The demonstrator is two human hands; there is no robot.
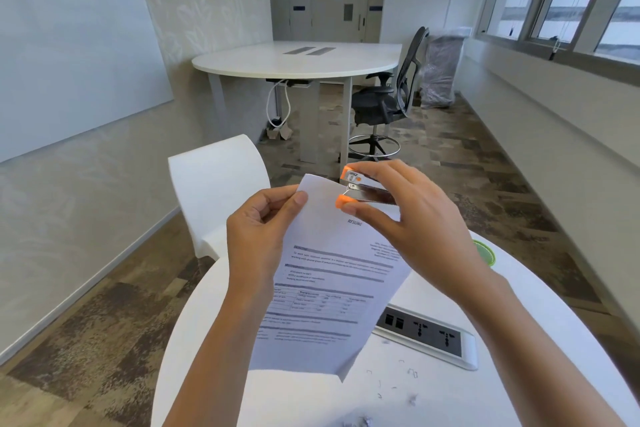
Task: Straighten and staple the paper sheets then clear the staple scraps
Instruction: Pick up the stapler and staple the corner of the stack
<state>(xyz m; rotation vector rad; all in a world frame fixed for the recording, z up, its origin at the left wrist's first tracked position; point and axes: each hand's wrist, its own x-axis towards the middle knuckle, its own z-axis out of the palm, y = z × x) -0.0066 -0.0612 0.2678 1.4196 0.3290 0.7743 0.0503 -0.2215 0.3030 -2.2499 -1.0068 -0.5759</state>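
I hold printed paper sheets (329,291), headed "RESUME", up in the air above the round white table (540,340). My left hand (263,229) pinches their top left corner between thumb and fingers. My right hand (408,218) grips a small orange and metal stapler (363,189), whose jaws sit over the sheets' top edge. Several loose staple scraps (408,374) lie scattered on the table below the sheets, and a crumpled bit (360,421) lies at the near edge.
A grey power socket panel (433,331) is set into the table on the right. A green round object (485,251) peeks out behind my right wrist. A white chair (214,180) stands beyond the table. Farther off are another white table (298,59) and a black office chair (391,97).
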